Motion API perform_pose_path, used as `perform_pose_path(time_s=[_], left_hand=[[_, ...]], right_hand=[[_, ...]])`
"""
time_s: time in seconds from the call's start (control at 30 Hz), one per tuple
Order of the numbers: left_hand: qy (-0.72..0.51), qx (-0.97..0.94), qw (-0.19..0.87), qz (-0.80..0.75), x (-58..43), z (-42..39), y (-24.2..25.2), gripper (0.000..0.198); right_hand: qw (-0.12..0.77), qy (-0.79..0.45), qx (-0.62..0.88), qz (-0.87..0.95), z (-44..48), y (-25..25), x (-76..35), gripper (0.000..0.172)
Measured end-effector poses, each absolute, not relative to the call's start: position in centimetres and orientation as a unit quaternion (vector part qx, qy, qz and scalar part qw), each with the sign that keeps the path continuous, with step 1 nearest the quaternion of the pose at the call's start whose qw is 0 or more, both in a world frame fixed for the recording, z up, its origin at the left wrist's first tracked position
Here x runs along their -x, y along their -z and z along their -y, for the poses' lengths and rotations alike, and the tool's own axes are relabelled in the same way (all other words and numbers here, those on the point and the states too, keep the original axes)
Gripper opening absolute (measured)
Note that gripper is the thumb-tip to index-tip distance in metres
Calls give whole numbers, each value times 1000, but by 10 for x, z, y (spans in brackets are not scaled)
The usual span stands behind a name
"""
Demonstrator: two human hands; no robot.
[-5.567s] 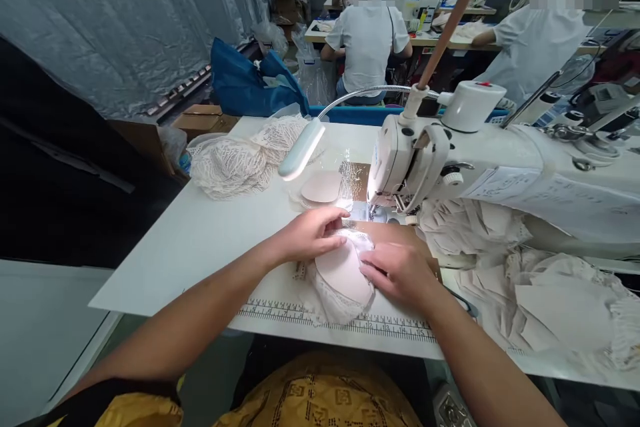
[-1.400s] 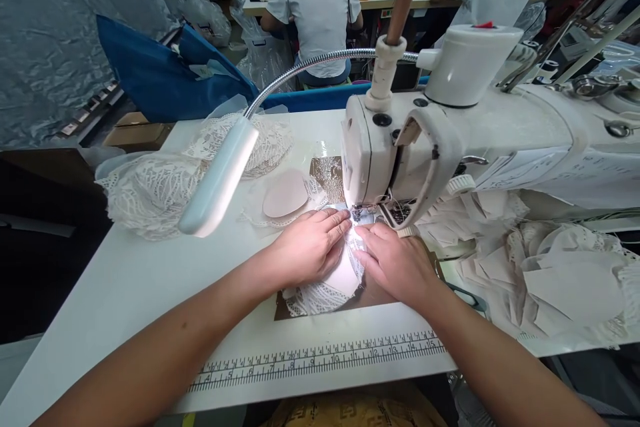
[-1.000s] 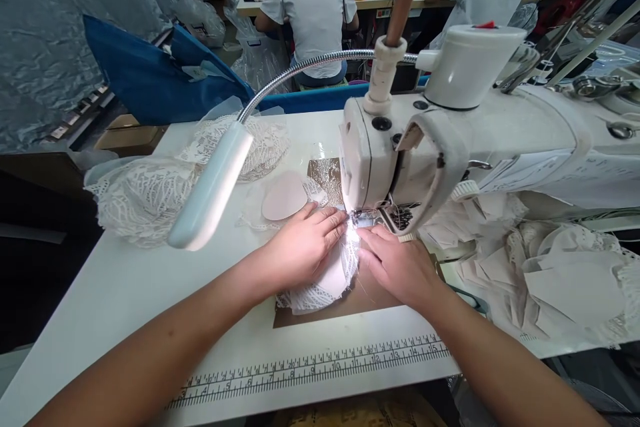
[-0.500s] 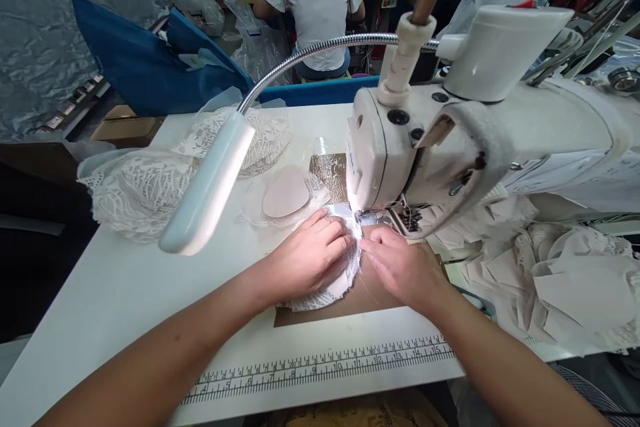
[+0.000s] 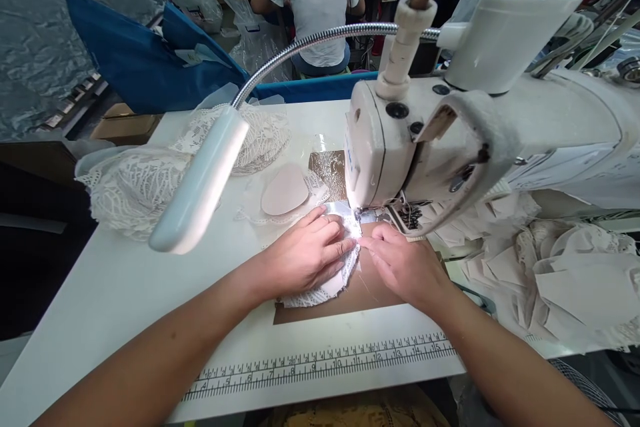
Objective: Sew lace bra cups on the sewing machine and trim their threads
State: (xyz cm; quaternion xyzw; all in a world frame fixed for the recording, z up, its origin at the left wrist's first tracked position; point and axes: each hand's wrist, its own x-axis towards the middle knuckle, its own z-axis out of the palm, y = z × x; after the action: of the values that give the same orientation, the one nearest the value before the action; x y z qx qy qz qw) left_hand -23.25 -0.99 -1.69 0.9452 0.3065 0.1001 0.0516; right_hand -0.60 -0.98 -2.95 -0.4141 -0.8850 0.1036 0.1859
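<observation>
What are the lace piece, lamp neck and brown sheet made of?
Lace piece: thin textile, openwork edge; fibre unclear. Lamp neck: probably bare metal, shiny, with bright ribbed highlights. Brown sheet: matte and flat in front, perhaps card or plastic.

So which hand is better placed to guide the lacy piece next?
Probably the left hand: it lies over the lacy piece, covering much of it. The right hand seems to reach only its edge, with one finger.
</observation>
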Motion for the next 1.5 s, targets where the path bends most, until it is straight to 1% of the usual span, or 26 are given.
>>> perform_pose_path(time_s=[0.13,0.23,0.43,0.7,0.8,0.9,1.0,1.17,1.37,1.5], left_hand=[[-110,-943,53,-310,232,10,18,33],[-119,-941,57,-312,231,11,19,32],[-130,-934,73,-326,230,13,20,31],[-129,-925,75,-349,227,12,22,29],[-136,-920,67,-362,224,12,22,26],[-144,-915,53,-374,221,12,22,27],[-138,-911,36,-386,218,12,22,28],[-117,-917,19,-380,218,12,22,30],[-129,-939,42,-316,221,11,24,30],[-134,-944,48,-298,224,10,27,31]], right_hand=[[169,-104,450,871,10,28,8,35],[155,-81,438,882,11,28,11,34],[158,-37,408,898,12,31,11,35],[133,-31,435,890,11,32,12,35],[113,-33,451,885,11,34,15,37],[95,-30,475,874,10,37,17,44],[104,-26,475,873,9,38,19,46],[119,-28,481,868,9,40,17,39],[161,-50,452,876,11,35,11,36],[160,-68,431,886,12,30,11,35]])
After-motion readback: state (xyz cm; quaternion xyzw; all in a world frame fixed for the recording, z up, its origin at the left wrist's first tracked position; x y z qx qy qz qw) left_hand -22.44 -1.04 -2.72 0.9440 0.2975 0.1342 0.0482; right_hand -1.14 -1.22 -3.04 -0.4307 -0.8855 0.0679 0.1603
